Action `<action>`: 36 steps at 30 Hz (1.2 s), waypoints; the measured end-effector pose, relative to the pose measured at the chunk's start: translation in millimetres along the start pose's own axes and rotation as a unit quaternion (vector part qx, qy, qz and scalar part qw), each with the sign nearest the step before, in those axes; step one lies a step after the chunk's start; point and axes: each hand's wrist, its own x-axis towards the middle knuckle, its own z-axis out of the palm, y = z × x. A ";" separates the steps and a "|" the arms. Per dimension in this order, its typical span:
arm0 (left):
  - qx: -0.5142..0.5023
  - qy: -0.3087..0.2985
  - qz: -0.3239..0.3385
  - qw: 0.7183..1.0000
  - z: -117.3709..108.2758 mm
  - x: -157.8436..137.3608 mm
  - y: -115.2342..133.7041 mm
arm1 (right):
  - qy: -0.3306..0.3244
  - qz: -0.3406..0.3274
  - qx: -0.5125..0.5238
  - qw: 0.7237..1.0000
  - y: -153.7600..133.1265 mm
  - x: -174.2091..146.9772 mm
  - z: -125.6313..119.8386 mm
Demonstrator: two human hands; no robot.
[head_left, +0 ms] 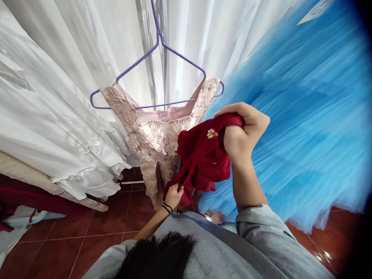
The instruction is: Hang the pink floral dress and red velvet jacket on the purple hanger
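- Cloth first: the dark red garment (200, 164) is held up in front of the body, bunched between the two hands; on my feed it overlaps the pink brocade dress (161, 139), though I can't tell whether they touch.
- Upper grip: I have the right hand (254, 122) curled firmly round the gathered top end, thumb on the near side.
- Lower grip: the left hand (173, 197), dark bands (167, 207) at its wrist, pinches a fold near the bottom; how much cloth sits inside I can't make out.
- Handling, as I judge it: light, limp and soft, with no stiffness of its own, so it would sag and fold between holds, and loose layers could slip from a shallow pinch.
- Best purchase, to my mind, is the thick gathered edge, several layers deep, clear of the flower ornament (212, 133), which looks like the fragile part and might snag.
- Close by, I note blue tulle (302, 124) behind the right hand, likely easy to catch; the pink dress hangs by its straps on a purple hanger (158, 35) before white drapery (69, 116).
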 end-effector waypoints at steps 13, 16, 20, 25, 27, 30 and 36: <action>-0.238 0.186 -0.024 0.953 -180.9 8.0 99.4 | -0.365 0.032 -0.021 0.930 122.0 -19.2 -48.6; -0.116 0.215 0.078 0.967 -210.0 -21.0 132.8 | -0.528 0.001 0.016 0.849 115.4 -33.1 -43.5; 0.136 0.104 0.064 0.983 -238.7 -44.4 152.9 | -0.640 -0.011 -0.052 0.767 107.7 -46.6 -21.1; 0.163 0.367 0.131 0.906 -257.6 -77.8 176.1 | -0.392 0.022 -0.045 0.919 83.5 -34.8 -8.7; 0.081 0.363 0.105 0.922 -251.8 -84.8 186.0 | -0.329 0.044 0.033 0.943 68.8 -32.5 -3.8; -0.114 0.239 -0.014 0.964 -232.6 -79.9 195.1 | -0.354 0.120 0.192 0.908 49.6 -41.2 9.6; -0.291 0.218 -0.149 0.920 -176.4 -61.7 209.9 | -0.387 0.158 0.345 0.840 7.2 -84.8 25.3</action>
